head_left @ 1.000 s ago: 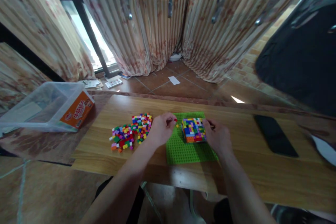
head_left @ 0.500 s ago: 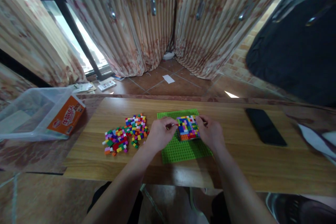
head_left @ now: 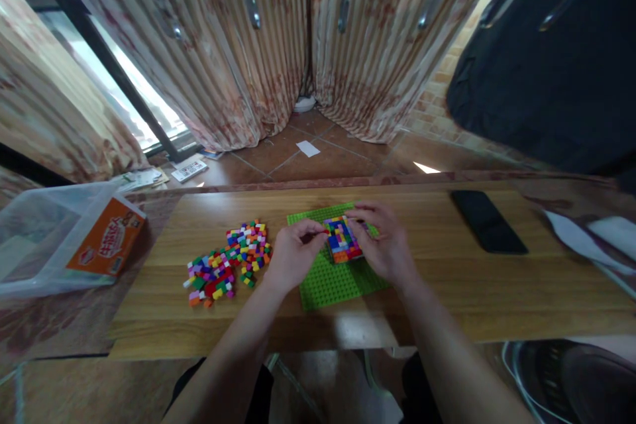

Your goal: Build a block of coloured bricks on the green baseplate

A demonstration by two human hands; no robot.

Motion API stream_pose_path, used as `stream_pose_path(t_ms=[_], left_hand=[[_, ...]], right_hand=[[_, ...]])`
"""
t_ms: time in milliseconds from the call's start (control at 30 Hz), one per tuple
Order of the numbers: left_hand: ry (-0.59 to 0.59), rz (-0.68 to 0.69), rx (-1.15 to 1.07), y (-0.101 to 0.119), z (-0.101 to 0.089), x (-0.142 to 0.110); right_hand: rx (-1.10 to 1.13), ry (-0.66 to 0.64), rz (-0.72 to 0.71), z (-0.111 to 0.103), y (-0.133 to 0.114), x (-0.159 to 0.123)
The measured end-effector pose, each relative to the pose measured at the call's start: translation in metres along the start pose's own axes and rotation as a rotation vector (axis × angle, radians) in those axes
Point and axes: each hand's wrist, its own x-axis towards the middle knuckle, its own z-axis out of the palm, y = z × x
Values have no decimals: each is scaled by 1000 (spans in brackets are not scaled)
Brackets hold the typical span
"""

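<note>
A block of many-coloured toy bricks (head_left: 340, 240) sits on a green studded baseplate (head_left: 328, 285) at the middle of the table. My left hand (head_left: 297, 252) is at the block's left side, thumb and forefinger pinched on a small red brick (head_left: 324, 232). My right hand (head_left: 381, 242) is over the block's right side, its thumb and fingers apart and reaching across the top. It covers part of the block, and nothing shows between its fingers. To the left of the baseplate lies a pile of loose bricks (head_left: 223, 265) in mixed colours.
A clear plastic bin (head_left: 59, 238) with an orange label stands left of the wooden table (head_left: 437, 291). A black phone (head_left: 487, 220) lies on the table's right side. White paper (head_left: 579, 238) lies at the far right, and curtains (head_left: 268, 66) hang beyond.
My right hand has opened from a pinch at the block's right edge and reached over its top. My left hand stays pinched at the left side. The view has shifted slightly.
</note>
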Motion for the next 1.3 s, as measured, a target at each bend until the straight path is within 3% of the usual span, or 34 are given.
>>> stream_pose_path(t_ms=[167, 367, 733, 900, 1100, 1300], left_hand=[[-48, -48, -178, 9, 2, -1], [-55, -81, -230, 12, 4, -2], [18, 2, -148, 10, 6, -3], [56, 99, 90, 3, 8, -4], [97, 296, 455, 6, 10, -7], [93, 362, 642, 8, 14, -7]], right_hand=[[-72, -148, -119, 6, -8, -5], [-81, -166, -111, 7, -10, -5], [-112, -129, -149, 9, -8, -6], [-152, -138, -127, 12, -6, -6], [-152, -57, -61, 9, -3, -4], [-135, -41, -21, 6, -3, -2]])
